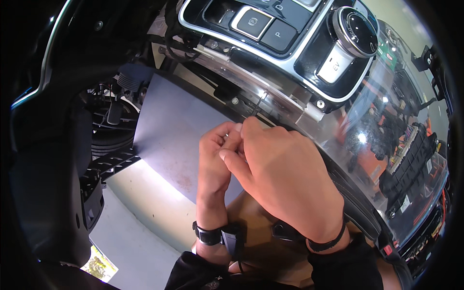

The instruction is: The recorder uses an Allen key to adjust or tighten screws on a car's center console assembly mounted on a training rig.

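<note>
Both hands meet in front of the centre console, below the strip under its panel. My right hand (285, 169) is closed, its back toward me, thumb and fingers pressed together. A thin dark rod (260, 102) sticks up from its fingertips toward the clear plastic strip (290, 104); its kind cannot be made out. Against those fingers, my left hand (215, 154) is closed in a pinch; whatever it holds is hidden. Above them is the glossy black control panel (309, 63) with silver trim, buttons and a round knob (356, 31).
A grey-blue panel (169, 130) stands left of my hands. Pedals (115, 111) lie beyond it. At the right, a transparent cover (357, 130) shows wiring and orange parts. A black padded edge (355, 203) runs beside my right forearm. A dark trim piece (53, 169) fills the left side.
</note>
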`<state>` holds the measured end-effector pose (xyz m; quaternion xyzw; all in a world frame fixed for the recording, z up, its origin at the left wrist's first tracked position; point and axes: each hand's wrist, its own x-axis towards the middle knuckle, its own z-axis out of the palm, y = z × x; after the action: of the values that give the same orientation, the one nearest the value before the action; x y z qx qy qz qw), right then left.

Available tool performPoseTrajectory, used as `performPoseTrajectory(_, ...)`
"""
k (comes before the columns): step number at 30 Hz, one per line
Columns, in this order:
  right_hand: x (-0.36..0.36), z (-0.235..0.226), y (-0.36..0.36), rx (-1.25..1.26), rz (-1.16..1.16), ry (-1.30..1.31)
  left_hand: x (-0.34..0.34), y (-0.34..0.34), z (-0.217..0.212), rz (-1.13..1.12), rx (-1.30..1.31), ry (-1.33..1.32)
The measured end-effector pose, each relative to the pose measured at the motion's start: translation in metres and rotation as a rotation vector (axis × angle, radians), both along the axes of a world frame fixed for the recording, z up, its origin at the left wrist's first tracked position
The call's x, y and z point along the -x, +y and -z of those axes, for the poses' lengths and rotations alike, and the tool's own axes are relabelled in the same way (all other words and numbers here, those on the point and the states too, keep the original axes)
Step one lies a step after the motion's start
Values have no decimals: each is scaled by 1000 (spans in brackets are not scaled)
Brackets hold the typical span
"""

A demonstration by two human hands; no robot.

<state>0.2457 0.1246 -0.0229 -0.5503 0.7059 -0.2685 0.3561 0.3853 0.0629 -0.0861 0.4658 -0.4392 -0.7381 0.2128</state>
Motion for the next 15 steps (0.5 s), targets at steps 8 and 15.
performPoseTrajectory(8,-1,14,2,182,33,92,7,6,-8,11,384,-217)
performPoseTrajectory(15,-4,16,-4,54,63,46,8,4,-9,24,655,-472)
